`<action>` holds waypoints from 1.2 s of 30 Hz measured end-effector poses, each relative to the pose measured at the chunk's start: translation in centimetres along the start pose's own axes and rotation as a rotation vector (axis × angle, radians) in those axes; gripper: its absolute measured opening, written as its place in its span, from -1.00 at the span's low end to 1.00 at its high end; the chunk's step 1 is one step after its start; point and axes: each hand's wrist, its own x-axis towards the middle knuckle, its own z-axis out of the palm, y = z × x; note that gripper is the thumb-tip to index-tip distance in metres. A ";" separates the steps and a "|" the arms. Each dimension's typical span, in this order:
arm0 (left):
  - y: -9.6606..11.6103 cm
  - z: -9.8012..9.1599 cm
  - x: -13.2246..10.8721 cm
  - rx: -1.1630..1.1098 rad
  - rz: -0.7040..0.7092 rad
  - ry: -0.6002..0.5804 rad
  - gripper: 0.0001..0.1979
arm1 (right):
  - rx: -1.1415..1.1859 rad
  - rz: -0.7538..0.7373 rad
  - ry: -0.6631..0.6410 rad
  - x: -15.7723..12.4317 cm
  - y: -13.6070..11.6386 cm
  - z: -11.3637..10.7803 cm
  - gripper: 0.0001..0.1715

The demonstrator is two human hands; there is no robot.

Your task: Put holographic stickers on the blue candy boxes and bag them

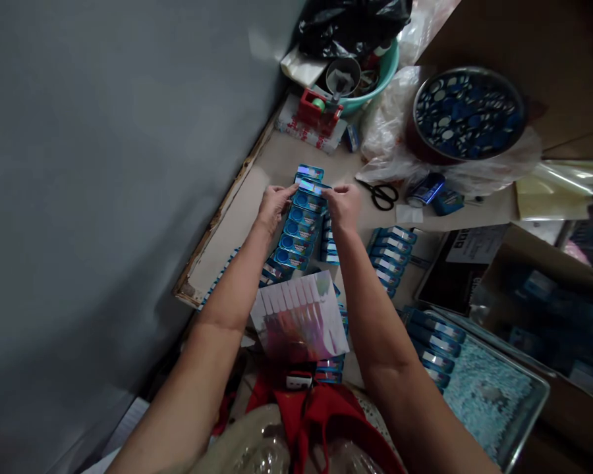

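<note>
A row of small blue packages point(299, 230) runs up the table, overlapping one another. My left hand point(275, 203) and my right hand point(344, 203) sit on either side of its far end, each with thumb and finger pinched. Between them a shiny sticker strip point(311, 187) lies across one package, its ends at my fingertips. Whether the strip is stuck down I cannot tell. Closer to me, a sheet of shiny strips point(301, 316) leans near my waist, with pale gaps along its upper part.
More blue packages stand in rows to the right point(391, 257). Black scissors point(383, 195), a blue can point(425, 189) and a pot of blue and white discs point(469, 115) are farther off. A red tape dispenser point(319, 110) stands by a green basin point(388, 72). A grey wall point(103, 164) borders the left.
</note>
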 end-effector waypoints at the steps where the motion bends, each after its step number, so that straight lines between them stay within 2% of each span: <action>1: -0.1 -0.4 -0.4 0.043 0.081 0.102 -0.66 | 0.032 0.031 0.049 -0.4 -0.4 -0.4 -0.65; 3: -0.3 -1.4 -2.1 0.130 0.308 0.240 -0.72 | 0.103 0.054 0.108 -1.2 -1.1 -1.2 -0.57; 4: -0.4 -1.9 -3.2 0.162 0.411 0.232 -0.76 | 0.136 0.040 0.110 -1.5 -1.6 -1.4 -0.55; 6: -0.6 -2.7 -5.8 0.171 0.522 0.088 -0.73 | 0.188 0.016 0.109 -2.1 -2.4 -1.8 -0.52; 8: -0.9 -2.9 -8.2 0.123 0.503 -0.095 -0.61 | 0.225 0.006 0.110 -2.6 -3.1 -1.9 -0.49; 10: -1.3 -2.7 -9.8 0.071 0.433 -0.195 -0.47 | 0.240 0.001 0.107 -3.0 -3.6 -1.8 -0.46; 12: -1.7 -2.2 -10.7 0.048 0.388 -0.216 -0.45 | 0.236 0.002 0.105 -3.3 -3.8 -1.7 -0.45; 17: -2.3 -1.4 -11.4 0.000 0.343 -0.168 -0.69 | 0.276 0.015 0.125 -4.0 -3.4 -1.9 -0.44; 21: -1.9 -2.5 -10.7 -0.015 0.291 -0.132 -0.67 | 0.456 0.053 -0.006 -4.9 -3.0 -2.7 -0.39; 25: 0.0 -4.5 -8.6 0.045 0.246 -0.218 -0.65 | 0.624 0.108 -0.146 -5.7 -2.2 -3.0 -0.32; 29: 2.3 -5.5 -5.8 0.193 0.255 -0.356 -0.75 | 0.659 0.093 -0.066 -5.4 -1.3 -1.6 -0.44; 32: 3.1 -5.4 -3.9 0.252 0.259 -0.378 -0.77 | 0.561 0.059 0.013 -4.8 -1.2 -0.1 -0.51; 36: 2.8 -5.2 -1.8 0.303 0.278 -0.373 -0.74 | 0.355 0.030 0.076 -4.4 -1.2 1.1 -0.63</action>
